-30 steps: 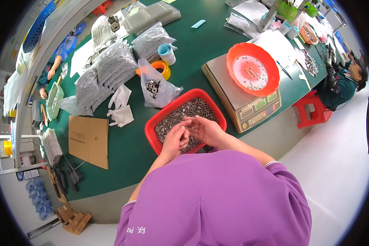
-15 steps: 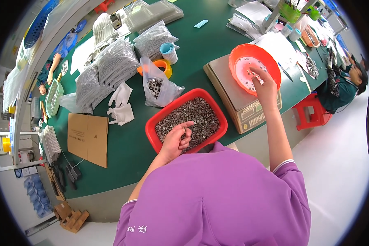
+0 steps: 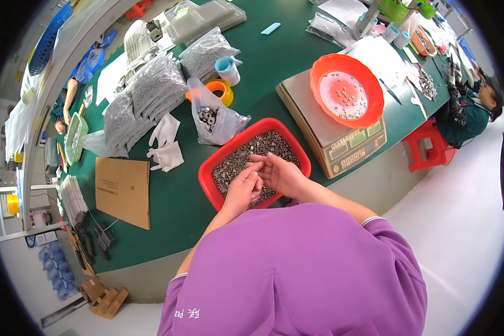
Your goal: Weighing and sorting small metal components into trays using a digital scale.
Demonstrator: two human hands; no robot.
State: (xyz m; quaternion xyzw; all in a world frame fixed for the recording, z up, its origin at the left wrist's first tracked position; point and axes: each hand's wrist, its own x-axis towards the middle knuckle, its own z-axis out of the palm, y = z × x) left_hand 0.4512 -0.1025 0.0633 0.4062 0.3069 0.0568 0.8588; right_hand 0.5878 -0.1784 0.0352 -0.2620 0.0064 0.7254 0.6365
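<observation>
Your left hand point(image 3: 242, 189) and right hand point(image 3: 279, 175) meet over the near end of the red tray point(image 3: 214, 185), whose long axis runs away to your right. The small metal nuts point(image 3: 263, 147) lie directly beneath both grips; each hand is loosely cupped, fingers curled among the pieces, though whether any are pinched you cannot tell. Farther right on the green worktop point(image 3: 168, 207), the orange bowl point(image 3: 369, 84) sits on the weighing scale point(image 3: 330, 145), nearer your right hand.
</observation>
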